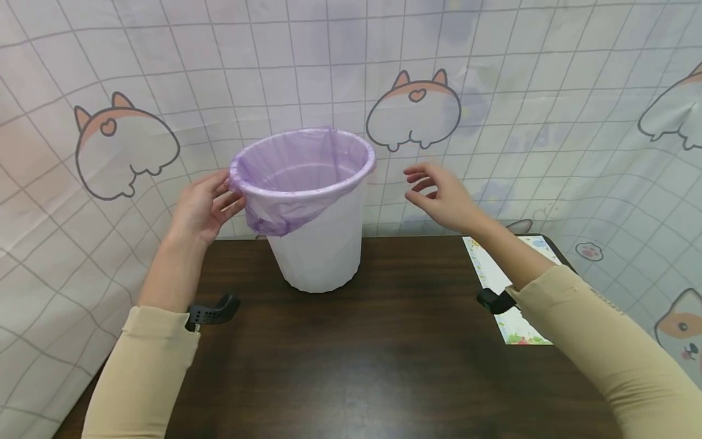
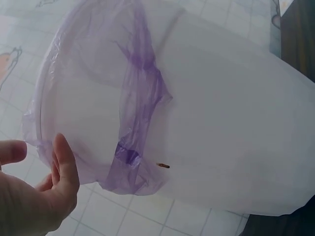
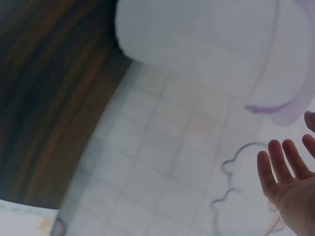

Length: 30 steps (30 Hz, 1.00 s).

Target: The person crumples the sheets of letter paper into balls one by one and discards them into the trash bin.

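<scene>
A white bin point(image 1: 323, 250) stands on the dark wooden table, lined with a translucent purple trash bag point(image 1: 298, 164). The bag folds over the rim and hangs lower on the left side. Beside the left of the rim is my left hand point(image 1: 203, 204); its fingertips are at the bag, and the left wrist view shows a gap between thumb and fingers point(image 2: 65, 169). Off to the bin's right, my right hand point(image 1: 444, 195) hovers apart from it, fingers loosely bent and nothing held. The right wrist view shows those fingers point(image 3: 280, 162) spread below the bag's edge.
On the table's right side lies a white sheet with a floral border point(image 1: 493, 268), partly beneath my right forearm. A gridded cloth point(image 1: 307, 61) with corgi drawings hangs behind and beside the table point(image 1: 340, 366).
</scene>
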Motion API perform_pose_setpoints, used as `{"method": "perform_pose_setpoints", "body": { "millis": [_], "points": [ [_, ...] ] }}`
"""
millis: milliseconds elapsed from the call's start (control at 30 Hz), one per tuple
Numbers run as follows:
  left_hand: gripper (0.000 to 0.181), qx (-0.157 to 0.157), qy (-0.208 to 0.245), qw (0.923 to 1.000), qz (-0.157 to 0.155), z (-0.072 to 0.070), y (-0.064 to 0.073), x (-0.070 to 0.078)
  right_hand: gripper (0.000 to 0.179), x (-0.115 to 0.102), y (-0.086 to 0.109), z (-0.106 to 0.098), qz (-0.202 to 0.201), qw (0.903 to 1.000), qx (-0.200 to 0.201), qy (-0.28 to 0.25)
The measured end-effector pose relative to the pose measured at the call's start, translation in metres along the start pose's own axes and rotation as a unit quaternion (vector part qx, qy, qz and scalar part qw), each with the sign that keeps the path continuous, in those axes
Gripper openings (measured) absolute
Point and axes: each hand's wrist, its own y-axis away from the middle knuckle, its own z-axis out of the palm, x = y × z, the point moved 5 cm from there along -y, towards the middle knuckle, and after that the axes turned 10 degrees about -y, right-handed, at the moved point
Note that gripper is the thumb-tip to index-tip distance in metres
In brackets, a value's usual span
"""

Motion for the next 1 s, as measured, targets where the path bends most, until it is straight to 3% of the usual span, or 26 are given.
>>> {"method": "perform_pose_setpoints", "body": {
  "millis": [200,400,533,767,1000],
  "points": [
    [0.038,0.006,-0.031,0.9995,0.001,-0.001,0.004,-0.004,0.039,0.042,0.034,-0.01,0.061,0.9975,-0.031,0.015],
    [0.054,0.01,-0.074,0.9971,0.01,-0.005,0.013,-0.011,0.035,0.078,0.07,-0.02,0.097,0.991,-0.073,0.056],
    [0.061,0.022,-0.083,0.9961,0.015,-0.009,0.018,-0.017,0.032,0.101,0.096,-0.031,0.121,0.985,-0.08,0.094],
    [0.064,0.03,-0.089,0.9952,0.027,-0.009,0.027,-0.038,0.036,0.14,0.134,-0.048,0.157,0.9749,-0.078,0.137],
    [0.053,0.012,-0.122,0.9922,0.026,-0.008,0.036,-0.066,0.045,0.178,0.162,-0.067,0.224,0.9538,-0.081,0.183]
  ]
}}
